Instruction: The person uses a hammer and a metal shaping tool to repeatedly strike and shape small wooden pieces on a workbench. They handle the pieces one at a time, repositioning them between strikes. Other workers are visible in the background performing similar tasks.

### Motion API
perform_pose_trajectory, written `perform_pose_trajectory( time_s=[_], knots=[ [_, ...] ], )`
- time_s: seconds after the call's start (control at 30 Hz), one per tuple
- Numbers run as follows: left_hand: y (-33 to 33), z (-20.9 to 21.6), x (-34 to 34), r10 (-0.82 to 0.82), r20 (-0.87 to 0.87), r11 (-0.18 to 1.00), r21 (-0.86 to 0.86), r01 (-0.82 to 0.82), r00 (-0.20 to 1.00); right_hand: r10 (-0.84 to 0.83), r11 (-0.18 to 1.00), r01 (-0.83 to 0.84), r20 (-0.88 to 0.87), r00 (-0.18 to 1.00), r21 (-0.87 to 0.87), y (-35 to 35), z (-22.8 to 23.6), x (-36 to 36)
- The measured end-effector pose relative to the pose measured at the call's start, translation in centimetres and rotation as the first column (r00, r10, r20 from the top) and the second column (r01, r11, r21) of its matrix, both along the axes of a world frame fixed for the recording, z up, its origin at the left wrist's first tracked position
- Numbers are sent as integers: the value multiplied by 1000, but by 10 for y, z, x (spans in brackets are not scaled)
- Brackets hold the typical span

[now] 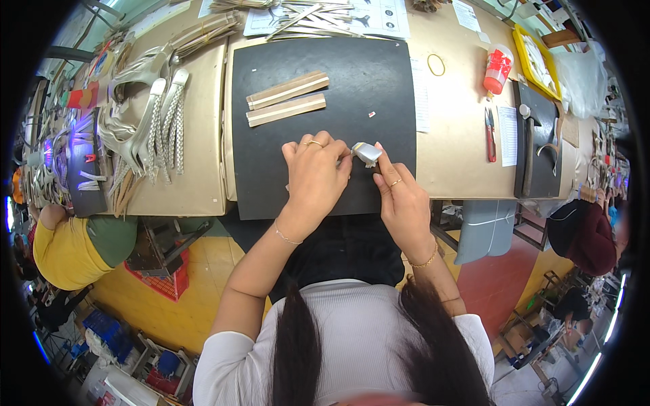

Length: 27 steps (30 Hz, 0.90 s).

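Note:
Over the black mat [372, 74], my right hand [405, 203] holds a small, shiny silver-grey piece [367, 153] between thumb and index finger. It looks curved or folded, and its exact kind is unclear. Just to its left is my left hand [315, 172], fingers curled and thumb and fingertips pinched together by the piece's edge. Whatever those fingertips grip is too small to make out. Beyond the hands, two flat beige strips [288, 90] with a paler band along the middle lie side by side on the mat. A tiny scrap [372, 114] is right of them.
Braided straps [154, 128] and more strips lie on the left table part. Further strips [315, 20] rest on a printed sheet at the back. To the right are a rubber band [436, 65], a red-labelled bottle [497, 71], red-handled pliers [490, 135], a hammer [527, 142] and a yellow tray [521, 40].

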<state>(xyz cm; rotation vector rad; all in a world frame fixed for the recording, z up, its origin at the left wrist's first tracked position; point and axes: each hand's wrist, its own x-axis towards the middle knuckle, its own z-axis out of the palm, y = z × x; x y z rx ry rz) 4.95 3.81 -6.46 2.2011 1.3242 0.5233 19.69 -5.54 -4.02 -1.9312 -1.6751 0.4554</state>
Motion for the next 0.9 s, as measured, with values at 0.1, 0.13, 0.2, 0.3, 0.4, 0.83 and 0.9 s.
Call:
perform_pose_trajectory(
  time_s=[0.1,0.13,0.2,0.3,0.4,0.83,0.9],
  knots=[
    [0,0,0,1,-3,1000,12,-1,1000,1,1000,0,41,999,-1,0,0,1],
    [0,0,0,-1,-7,1000,14,1,1000,-3,1000,3,38,999,-3,-1,1,1],
    [0,0,1,1,-7,1000,-1,-1,1000,-17,1000,17,31,999,-7,-3,4,2],
    [0,1,1,4,-21,1000,-8,-4,1000,2,996,3,-56,998,84,-4,5,1],
    [0,1,3,16,-20,1000,-3,-16,1000,42,999,-43,39,998,22,2,0,0],
    [-4,-2,4,38,-15,999,11,-37,999,-29,997,23,83,996,69,3,2,1],
    [-7,-3,3,43,-2,999,29,-43,999,-22,990,20,11,1000,142,3,1,0]
  ],
)
